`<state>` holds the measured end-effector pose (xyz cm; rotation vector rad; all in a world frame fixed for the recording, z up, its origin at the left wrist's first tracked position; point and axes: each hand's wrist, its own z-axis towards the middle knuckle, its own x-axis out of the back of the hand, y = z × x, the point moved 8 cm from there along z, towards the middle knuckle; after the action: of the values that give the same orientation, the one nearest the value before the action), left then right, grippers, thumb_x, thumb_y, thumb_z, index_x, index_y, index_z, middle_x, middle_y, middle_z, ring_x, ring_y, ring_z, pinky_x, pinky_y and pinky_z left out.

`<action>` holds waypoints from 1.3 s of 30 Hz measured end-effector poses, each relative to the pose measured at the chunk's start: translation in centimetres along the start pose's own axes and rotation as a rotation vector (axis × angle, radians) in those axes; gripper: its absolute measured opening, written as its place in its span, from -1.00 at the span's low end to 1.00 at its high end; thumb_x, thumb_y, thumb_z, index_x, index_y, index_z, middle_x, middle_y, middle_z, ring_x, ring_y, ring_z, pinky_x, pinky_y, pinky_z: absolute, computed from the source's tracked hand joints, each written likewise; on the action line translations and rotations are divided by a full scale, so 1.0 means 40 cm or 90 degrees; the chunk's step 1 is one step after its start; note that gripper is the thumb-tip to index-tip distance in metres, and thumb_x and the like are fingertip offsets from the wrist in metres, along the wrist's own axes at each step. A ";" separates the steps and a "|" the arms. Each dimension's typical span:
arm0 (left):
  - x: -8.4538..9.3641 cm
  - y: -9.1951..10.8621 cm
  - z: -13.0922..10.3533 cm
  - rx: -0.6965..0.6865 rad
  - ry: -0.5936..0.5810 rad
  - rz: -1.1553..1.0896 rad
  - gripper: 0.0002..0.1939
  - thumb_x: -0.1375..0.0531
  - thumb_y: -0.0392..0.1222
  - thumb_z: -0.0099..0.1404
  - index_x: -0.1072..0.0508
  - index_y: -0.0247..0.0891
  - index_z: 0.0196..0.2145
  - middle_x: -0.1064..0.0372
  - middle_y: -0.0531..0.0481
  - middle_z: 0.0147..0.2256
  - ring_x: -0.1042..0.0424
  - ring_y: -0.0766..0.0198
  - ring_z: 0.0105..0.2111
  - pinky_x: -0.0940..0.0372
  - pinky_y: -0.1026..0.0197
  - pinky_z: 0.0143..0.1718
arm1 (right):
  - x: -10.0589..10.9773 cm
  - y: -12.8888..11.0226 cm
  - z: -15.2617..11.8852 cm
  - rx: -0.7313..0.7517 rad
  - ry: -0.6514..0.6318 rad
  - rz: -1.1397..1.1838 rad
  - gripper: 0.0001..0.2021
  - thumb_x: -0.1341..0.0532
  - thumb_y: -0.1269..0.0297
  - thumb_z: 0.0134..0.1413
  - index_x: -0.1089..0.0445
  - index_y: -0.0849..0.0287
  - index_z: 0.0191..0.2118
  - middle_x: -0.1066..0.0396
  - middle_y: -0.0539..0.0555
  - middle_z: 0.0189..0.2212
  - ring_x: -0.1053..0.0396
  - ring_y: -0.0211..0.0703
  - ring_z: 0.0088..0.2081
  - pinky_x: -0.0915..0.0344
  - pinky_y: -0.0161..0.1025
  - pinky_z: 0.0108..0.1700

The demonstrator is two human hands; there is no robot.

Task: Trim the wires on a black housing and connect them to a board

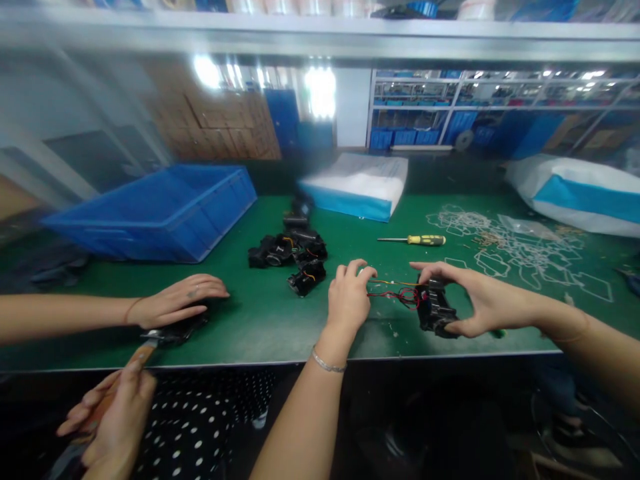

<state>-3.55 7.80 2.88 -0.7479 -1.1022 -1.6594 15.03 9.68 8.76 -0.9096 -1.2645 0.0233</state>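
Observation:
My right hand (pixel 475 297) grips a black plastic housing (pixel 434 308) at the right, thumb below and fingers above. Red and orange wires (pixel 395 295) run from the housing leftwards to my left hand (pixel 349 293), whose fingers are pinched on their ends. The wires are stretched fairly straight, apart from a small red-and-black loop beside the housing. Just left of my left hand lie several similar black housings (pixel 306 277) with short orange wires. Behind my right hand, a screwdriver (pixel 425 240) with a yellow and black handle rests on the green table (pixel 260 320).
At the left a co-worker's hands (pixel 183 297) work a wooden-handled tool (pixel 143 357) against a black part. A blue crate (pixel 200 230) stands behind them. White bags (pixel 370 177) with blue bands sit at the back. Tangled white loops (pixel 530 257) spread at the right; a shelf (pixel 320 33) hangs overhead.

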 end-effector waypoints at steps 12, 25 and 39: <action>-0.040 0.039 -0.002 -0.061 -0.033 0.043 -0.72 -0.02 -0.40 0.30 -0.33 -0.08 -0.13 -0.27 -0.01 -0.07 -0.24 0.18 -0.05 -0.27 0.12 -0.09 | -0.058 0.182 -0.007 -0.062 -0.040 0.020 -0.26 -0.35 0.23 -0.26 -0.17 0.08 0.15 -0.08 0.11 0.25 -0.13 0.07 0.21 -0.02 -0.12 0.25; -0.086 0.113 -0.024 -0.120 -0.083 0.008 -0.81 -0.09 -0.02 0.33 -0.34 -0.17 -0.21 -0.30 -0.06 -0.01 -0.09 0.10 0.17 -0.09 -0.04 0.17 | -0.062 0.223 -0.033 -0.052 0.016 -0.021 -0.47 -0.17 0.50 -0.26 -0.23 0.12 -0.02 -0.16 0.13 0.21 -0.09 -0.01 0.25 -0.01 -0.06 0.25; -0.119 0.138 -0.010 -0.073 -0.095 0.004 -0.56 0.04 0.11 0.37 -0.51 -0.18 -0.39 -0.44 -0.07 -0.30 -0.24 0.07 -0.05 0.14 -0.26 0.20 | -0.019 0.401 -0.222 -0.339 0.297 -0.209 -0.34 -0.19 0.09 0.01 -0.12 0.21 0.23 -0.15 0.30 0.19 -0.03 0.26 0.25 -0.01 0.19 0.22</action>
<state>3.26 8.59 0.40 -0.9614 -1.1136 -1.6942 29.32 14.86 -1.51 -1.0651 -0.9726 -0.7748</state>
